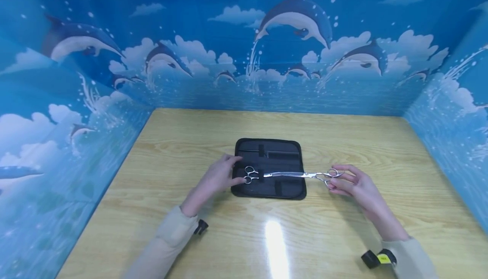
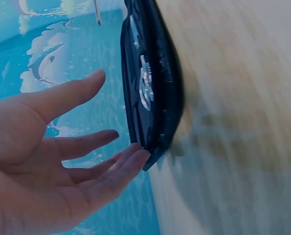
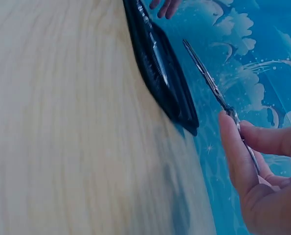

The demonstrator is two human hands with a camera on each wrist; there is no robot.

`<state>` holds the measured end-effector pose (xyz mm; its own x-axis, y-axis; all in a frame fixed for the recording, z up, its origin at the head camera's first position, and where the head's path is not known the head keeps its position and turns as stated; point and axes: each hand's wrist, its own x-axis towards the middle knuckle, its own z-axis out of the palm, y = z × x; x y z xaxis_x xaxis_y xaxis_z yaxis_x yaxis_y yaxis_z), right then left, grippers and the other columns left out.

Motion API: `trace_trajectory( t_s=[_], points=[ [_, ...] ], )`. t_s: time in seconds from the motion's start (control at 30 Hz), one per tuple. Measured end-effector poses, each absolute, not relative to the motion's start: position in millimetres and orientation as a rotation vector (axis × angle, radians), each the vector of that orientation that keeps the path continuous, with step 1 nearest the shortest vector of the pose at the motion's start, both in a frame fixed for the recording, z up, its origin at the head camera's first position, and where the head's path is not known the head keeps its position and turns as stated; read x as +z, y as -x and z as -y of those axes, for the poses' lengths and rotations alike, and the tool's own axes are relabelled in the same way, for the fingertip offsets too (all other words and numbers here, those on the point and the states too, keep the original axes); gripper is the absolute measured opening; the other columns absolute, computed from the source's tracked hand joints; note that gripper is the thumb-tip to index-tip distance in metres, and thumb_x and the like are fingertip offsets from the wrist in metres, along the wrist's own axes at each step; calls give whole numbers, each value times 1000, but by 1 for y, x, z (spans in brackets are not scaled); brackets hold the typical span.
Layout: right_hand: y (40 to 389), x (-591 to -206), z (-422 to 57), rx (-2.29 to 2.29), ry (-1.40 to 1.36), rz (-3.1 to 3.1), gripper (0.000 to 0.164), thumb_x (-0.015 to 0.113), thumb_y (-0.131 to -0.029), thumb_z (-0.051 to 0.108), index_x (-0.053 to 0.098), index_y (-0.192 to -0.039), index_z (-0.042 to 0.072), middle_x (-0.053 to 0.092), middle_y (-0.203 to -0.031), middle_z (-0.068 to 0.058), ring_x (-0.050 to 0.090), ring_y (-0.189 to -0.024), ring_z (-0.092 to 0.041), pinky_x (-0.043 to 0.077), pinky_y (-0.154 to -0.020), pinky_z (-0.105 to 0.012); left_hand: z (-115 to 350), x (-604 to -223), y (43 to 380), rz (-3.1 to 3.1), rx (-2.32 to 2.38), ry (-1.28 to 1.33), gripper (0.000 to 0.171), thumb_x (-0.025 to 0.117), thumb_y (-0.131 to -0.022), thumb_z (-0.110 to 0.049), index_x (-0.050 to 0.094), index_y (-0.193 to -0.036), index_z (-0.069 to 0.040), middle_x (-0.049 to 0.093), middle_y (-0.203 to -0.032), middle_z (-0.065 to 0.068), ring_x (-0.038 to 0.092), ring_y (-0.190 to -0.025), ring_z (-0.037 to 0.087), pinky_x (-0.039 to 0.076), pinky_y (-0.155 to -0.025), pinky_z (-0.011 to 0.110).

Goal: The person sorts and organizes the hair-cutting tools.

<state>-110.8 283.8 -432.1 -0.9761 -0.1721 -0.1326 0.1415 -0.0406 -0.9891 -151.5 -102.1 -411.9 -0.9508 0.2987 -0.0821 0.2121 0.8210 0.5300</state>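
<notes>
A black zip-edged case (image 1: 244,193) lies open and flat on the table, with a comb (image 1: 284,155) in its upper part. One pair of silver scissors (image 1: 256,172) sits in the case, its ring handles at the left and a dark strap across it. My right hand (image 1: 360,188) pinches a second pair of scissors (image 1: 314,175) by the handles, blades pointing left over the case. In the right wrist view these scissors (image 3: 206,76) stand clear of the case. At the case's left edge, my left hand (image 1: 217,177) has its fingers spread; some fingertips (image 2: 141,157) appear to touch the edge.
The wood-grain table (image 1: 183,135) extends around the case on all sides. Blue dolphin-printed sheets (image 1: 236,88) stand along its back and both sides. A bright light reflection lies on the table in front of the case.
</notes>
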Motion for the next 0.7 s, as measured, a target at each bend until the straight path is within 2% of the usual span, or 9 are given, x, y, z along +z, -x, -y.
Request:
trace_trajectory(
  t_s=[0.13, 0.23, 0.4, 0.53, 0.7],
  points=[
    [110, -434, -291, -2041, 11, -2050, 45, 65, -96, -3, 42, -134, -8, 73, -105, -2, 73, -89, -17, 61, -83, -35, 102, -417, 152, -2823, 750, -378, 86, 86, -80, -32, 46, -151, -5, 47, -149, 22, 52, -131, 39, 43, -111, 52],
    [109, -434, -293, -1989, -3, -2065, 46, 65, -96, -3, 42, -135, -10, 73, -103, -2, 74, -89, -18, 61, -82, -34, 103, -421, 152, -2821, 756, -369, 92, 88, -77, -30, 43, -152, -3, 44, -152, 23, 46, -137, 40, 38, -115, 53],
    [107, -437, -295, -1962, -4, -2052, 48, 65, -94, -4, 42, -136, -12, 73, -105, -2, 74, -89, -21, 61, -82, -34, 105, -423, 150, -2791, 762, -364, 98, 91, -74, -31, 41, -152, 1, 44, -151, 23, 45, -138, 39, 37, -116, 52],
    [106, -439, -294, -1929, -17, -2058, 59, 66, -94, -3, 33, -141, -17, 72, -109, -1, 74, -91, -20, 61, -83, -34, 106, -426, 150, -2770, 753, -398, 99, 92, -72, -31, 42, -149, 6, 45, -151, 22, 45, -138, 38, 37, -116, 50],
    [107, -442, -292, -1881, -40, -2077, 62, 67, -93, -3, 32, -142, -18, 70, -111, -2, 74, -91, -18, 60, -85, -34, 107, -428, 151, -2773, 718, -446, 98, 93, -70, -29, 44, -146, 9, 45, -151, 23, 45, -137, 37, 35, -118, 48]
  ],
)
